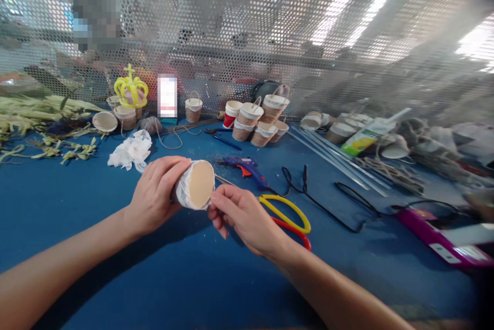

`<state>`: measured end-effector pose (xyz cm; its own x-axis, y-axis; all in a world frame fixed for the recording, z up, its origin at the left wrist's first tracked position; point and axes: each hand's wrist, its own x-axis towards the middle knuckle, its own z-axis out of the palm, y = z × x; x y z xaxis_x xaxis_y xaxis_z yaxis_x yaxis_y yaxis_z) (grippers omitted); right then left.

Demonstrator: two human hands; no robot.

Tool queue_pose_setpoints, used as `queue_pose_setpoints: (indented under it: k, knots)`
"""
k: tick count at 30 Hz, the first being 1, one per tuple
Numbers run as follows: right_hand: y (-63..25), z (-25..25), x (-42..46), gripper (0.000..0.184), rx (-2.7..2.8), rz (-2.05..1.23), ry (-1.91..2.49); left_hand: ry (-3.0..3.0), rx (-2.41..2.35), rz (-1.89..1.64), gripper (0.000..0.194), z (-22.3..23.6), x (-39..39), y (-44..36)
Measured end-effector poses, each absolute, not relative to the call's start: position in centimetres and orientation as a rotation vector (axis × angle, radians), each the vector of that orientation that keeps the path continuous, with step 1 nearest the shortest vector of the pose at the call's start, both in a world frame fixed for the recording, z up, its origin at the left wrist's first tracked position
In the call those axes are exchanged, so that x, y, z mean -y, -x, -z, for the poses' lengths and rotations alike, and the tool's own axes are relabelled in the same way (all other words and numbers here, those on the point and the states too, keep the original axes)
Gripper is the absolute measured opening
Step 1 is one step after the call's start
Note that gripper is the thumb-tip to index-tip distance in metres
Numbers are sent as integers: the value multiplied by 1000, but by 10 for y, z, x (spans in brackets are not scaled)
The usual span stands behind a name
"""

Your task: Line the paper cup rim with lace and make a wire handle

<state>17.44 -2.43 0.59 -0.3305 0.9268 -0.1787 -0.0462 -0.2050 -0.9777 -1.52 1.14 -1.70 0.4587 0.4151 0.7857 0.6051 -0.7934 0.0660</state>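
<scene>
The cup (202, 184) is in front of you, a little left of the clock's centre, lifted over the blue bench (154, 283) and tilted so that its pale round end looks towards you and slightly to three o'clock. Your left hand (158, 191) is at nine o'clock of the cup, and its grip is closed around the side wall. Your right hand (231, 211) is at four o'clock, with thumb and fingers drawn close to the edge of the white band (184, 191); I cannot tell whether this grip pinches the band or only touches it. I judge the cup to be very light, probably of paper, with a wall that can dent if you squeeze strongly. The white band looks soft and wrinkled, so it may slide or stretch under a pull, while the round end seems flat and stiffer. The better place to hold is the side wall near the stiff end, with wide and gentle pressure; the band should be taken only by its edge, with the fingertips. From the cup, the glue gun (249, 169) lies between two and three o'clock, the scissors (307, 221) between three and four, and the white cloth (133, 151) at ten.
</scene>
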Motion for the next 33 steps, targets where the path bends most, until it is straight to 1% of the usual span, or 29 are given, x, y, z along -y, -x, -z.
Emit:
queue_pose_setpoints:
  k: [2, 7, 11, 14, 18, 21, 27, 33]
  knots:
    - [-174, -6, 24, 29, 1284, -1642, 1124, 2478, 877, 1241, 63, 17, -11, 15]
    - [-173, -5, 24, 39, 1271, -1681, 1175, 2466, 856, 1226, 64, 15, -10, 14]
    - [-172, -5, 25, 29, 1290, -1718, 1167, 2429, 826, 1192, 68, 16, -9, 13]
    - [-174, -6, 23, 24, 1307, -1681, 1190, 2456, 827, 1176, 72, 14, -8, 13]
    - [-180, -9, 20, 24, 1445, -1531, 1242, 2668, 868, 1101, 75, 8, -10, 15]
    - [-183, -9, 18, 25, 1527, -1500, 1233, 2838, 926, 1029, 75, 5, -12, 18]
    - [-184, -9, 16, 36, 1558, -1460, 1205, 2850, 997, 1121, 64, 7, -15, 19]
    - [-181, -11, 18, 24, 1606, -1473, 1288, 2746, 977, 1146, 69, 11, -14, 16]
